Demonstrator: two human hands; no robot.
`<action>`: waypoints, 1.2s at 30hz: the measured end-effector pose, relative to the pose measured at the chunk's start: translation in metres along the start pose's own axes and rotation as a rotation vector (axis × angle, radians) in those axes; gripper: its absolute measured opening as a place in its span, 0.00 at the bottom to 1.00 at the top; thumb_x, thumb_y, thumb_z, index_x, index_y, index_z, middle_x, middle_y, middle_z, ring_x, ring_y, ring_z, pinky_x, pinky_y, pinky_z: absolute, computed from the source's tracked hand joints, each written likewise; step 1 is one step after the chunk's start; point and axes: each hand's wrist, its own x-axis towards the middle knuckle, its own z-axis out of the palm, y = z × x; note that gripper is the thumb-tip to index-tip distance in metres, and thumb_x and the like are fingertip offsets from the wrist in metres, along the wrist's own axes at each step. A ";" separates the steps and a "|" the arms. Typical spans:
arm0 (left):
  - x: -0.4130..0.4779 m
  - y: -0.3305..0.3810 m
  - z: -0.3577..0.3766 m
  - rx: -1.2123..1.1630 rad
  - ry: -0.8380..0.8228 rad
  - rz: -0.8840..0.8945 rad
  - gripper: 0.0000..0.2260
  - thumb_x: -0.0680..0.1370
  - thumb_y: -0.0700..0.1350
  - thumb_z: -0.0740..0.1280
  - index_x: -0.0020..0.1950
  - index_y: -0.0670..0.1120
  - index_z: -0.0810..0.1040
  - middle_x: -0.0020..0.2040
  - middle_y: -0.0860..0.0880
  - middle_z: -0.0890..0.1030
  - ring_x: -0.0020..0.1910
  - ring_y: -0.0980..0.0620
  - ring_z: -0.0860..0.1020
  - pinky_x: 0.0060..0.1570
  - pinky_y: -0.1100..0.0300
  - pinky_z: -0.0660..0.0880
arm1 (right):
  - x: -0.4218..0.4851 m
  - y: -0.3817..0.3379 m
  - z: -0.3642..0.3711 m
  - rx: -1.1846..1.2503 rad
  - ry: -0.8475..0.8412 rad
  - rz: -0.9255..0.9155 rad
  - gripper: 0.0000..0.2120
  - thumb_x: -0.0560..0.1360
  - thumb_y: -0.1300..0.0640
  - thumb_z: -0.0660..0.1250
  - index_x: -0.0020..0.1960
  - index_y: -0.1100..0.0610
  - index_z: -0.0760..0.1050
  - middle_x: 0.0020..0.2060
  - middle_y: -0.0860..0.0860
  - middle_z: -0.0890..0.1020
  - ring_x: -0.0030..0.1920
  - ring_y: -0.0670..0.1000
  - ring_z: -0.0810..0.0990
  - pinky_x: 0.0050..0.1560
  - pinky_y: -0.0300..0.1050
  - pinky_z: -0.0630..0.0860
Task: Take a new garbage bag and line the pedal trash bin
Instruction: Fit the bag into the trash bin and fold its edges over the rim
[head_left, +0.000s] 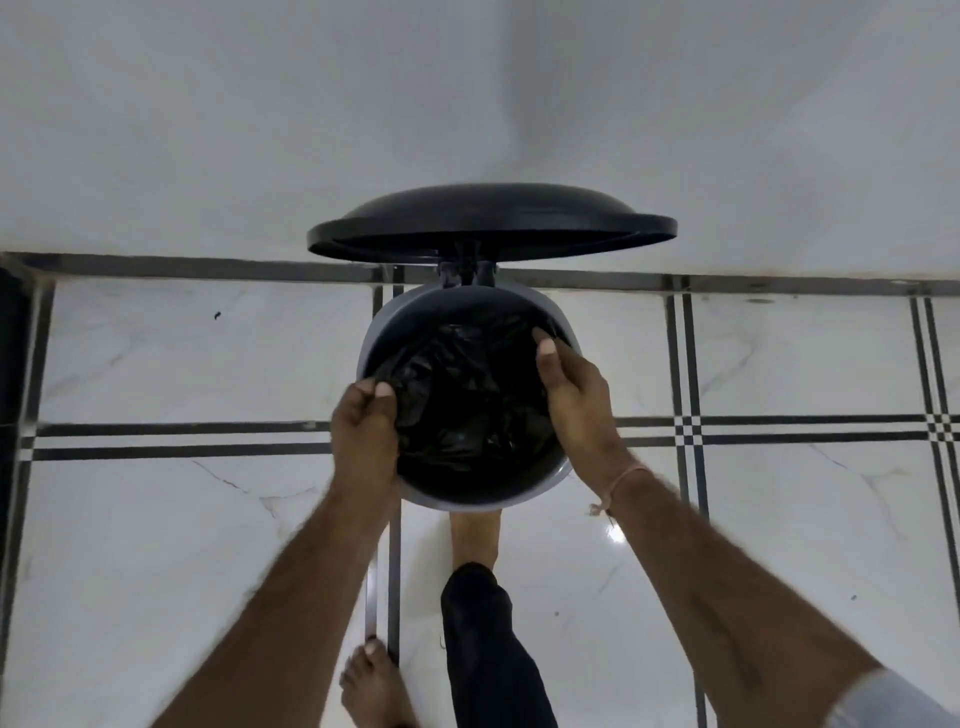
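Observation:
A round grey pedal bin (540, 486) stands on the floor by the wall, its black lid (488, 221) raised. A crumpled black garbage bag (467, 395) sits inside the bin. My left hand (363, 436) pinches the bag's edge at the bin's left rim. At the right rim, my right hand (576, 400) grips the bag's edge, thumb inside the bin. A bare foot (475, 538) reaches under the bin's front, where the pedal is hidden.
The white wall (467, 104) rises right behind the bin. The floor (182, 519) is glossy white marble tile with dark stripe borders. My other bare foot (371, 686) stands at the bottom centre. A dark object (13, 338) sits at the far left edge.

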 end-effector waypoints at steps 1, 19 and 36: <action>-0.002 0.003 -0.009 0.012 0.049 0.027 0.09 0.83 0.39 0.62 0.45 0.46 0.77 0.41 0.51 0.82 0.43 0.54 0.80 0.44 0.59 0.79 | -0.002 0.003 -0.003 0.021 0.001 0.011 0.22 0.86 0.43 0.58 0.70 0.54 0.79 0.63 0.53 0.84 0.66 0.55 0.81 0.70 0.58 0.77; 0.033 0.032 0.020 1.235 -0.333 0.526 0.12 0.80 0.52 0.68 0.59 0.47 0.79 0.54 0.44 0.85 0.56 0.41 0.82 0.51 0.54 0.74 | 0.003 0.014 -0.045 0.070 0.019 -0.120 0.18 0.85 0.54 0.63 0.72 0.59 0.77 0.68 0.53 0.83 0.70 0.50 0.79 0.73 0.54 0.75; 0.096 0.063 0.019 0.400 0.061 0.184 0.13 0.70 0.55 0.78 0.39 0.46 0.85 0.39 0.48 0.86 0.41 0.45 0.85 0.53 0.48 0.83 | 0.097 -0.004 -0.016 -0.040 0.091 -0.083 0.11 0.83 0.45 0.62 0.51 0.48 0.80 0.59 0.60 0.82 0.62 0.59 0.82 0.69 0.61 0.75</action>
